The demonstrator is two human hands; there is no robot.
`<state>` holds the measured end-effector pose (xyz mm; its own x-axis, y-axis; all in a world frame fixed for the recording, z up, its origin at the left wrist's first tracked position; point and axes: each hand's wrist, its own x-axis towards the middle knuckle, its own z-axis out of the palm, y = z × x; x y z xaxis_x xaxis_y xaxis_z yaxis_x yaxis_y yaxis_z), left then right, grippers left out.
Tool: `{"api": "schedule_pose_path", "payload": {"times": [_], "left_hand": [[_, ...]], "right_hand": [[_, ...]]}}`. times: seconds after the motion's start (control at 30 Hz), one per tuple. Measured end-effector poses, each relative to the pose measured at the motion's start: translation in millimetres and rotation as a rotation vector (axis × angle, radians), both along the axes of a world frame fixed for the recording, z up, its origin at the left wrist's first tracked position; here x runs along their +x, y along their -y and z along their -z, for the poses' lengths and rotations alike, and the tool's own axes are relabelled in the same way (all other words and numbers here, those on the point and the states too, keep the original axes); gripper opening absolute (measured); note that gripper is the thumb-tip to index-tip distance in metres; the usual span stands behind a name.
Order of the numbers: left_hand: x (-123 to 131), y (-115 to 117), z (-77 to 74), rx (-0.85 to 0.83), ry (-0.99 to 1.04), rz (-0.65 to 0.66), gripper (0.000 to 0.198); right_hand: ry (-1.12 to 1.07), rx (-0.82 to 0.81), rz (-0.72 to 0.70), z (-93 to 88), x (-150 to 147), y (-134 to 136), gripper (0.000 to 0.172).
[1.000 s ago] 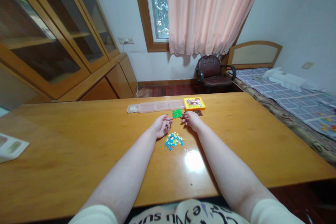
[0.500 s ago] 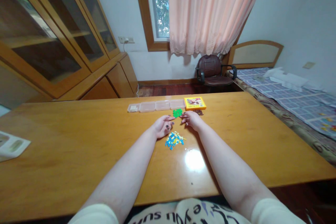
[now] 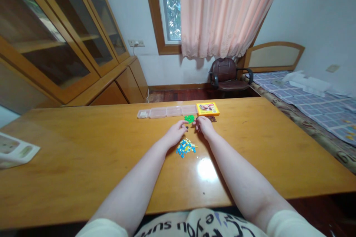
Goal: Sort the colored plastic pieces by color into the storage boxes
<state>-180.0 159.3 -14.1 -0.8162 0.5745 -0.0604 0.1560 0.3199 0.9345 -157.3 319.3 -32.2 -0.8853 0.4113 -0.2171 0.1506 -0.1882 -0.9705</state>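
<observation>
A small heap of green pieces (image 3: 189,119) lies on the table between my two hands. My left hand (image 3: 177,132) is at its lower left, fingers loosely bent and apart, with the forefinger close to the green heap's edge. On the other side, my right hand (image 3: 204,126) has its fingertips at the green heap's right edge, bent but apart. I see nothing held in either hand. Nearer to me lies a mixed heap of blue, yellow and cream pieces (image 3: 186,148). Some brown pieces (image 3: 212,119) show behind my right hand, partly hidden by it.
A clear plastic tray with several compartments (image 3: 166,112) stretches along the table's far side, beside a yellow box (image 3: 208,109). A white plastic object (image 3: 27,155) sits at the table's left. Past the table's far edge is a brown armchair (image 3: 226,76).
My left hand has turned from palm up to more palm down, its fingers nearer the green heap. My right hand has shifted slightly and its fingers have drawn in a little.
</observation>
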Motion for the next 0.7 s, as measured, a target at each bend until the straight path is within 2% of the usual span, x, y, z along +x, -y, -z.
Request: {"api": "schedule_pose_path", "payload": {"times": [0.07, 0.13, 0.2, 0.23, 0.27, 0.33, 0.43, 0.53, 0.63, 0.7], "left_hand": [[31.9, -4.7, 1.1, -0.202, -0.380, 0.131, 0.031], [68.8, -10.6, 8.1, -0.353, -0.631, 0.248, 0.044], [98.3, -16.1, 18.4, -0.469, -0.758, 0.434, 0.063], [106.7, -18.3, 23.1, -0.514, -0.795, 0.498, 0.069], [110.0, -19.8, 26.6, -0.561, -0.818, 0.507, 0.072], [103.0, -20.3, 28.6, -0.640, -0.851, 0.453, 0.075], [77.4, -14.6, 22.3, -0.677, -0.842, 0.418, 0.076], [63.3, -4.7, 16.3, -0.629, -0.861, 0.516, 0.067], [65.2, 3.7, 16.2, -0.577, -0.855, 0.642, 0.059], [67.1, 7.2, 17.5, -0.583, -0.827, 0.629, 0.061]], "right_hand": [[-0.061, -0.019, 0.022, 2.3, -0.7, -0.8, 0.010], [-0.081, -0.034, 0.007, 3.9, -1.2, -2.5, 0.012], [-0.078, -0.050, 0.001, 4.7, -1.6, -4.6, 0.014], [-0.076, -0.059, -0.001, 4.7, -1.7, -5.6, 0.015], [-0.070, -0.068, -0.003, 4.5, -1.7, -6.4, 0.015], [-0.061, -0.080, -0.008, 3.7, -1.5, -7.4, 0.015], [-0.059, -0.085, -0.020, 1.8, -0.3, -6.9, 0.014], [-0.060, -0.075, -0.054, 0.5, 0.6, -5.3, 0.015], [-0.053, -0.072, -0.089, 1.0, 0.3, -5.1, 0.014], [-0.056, -0.069, -0.103, 2.2, -0.3, -6.1, 0.014]]}}
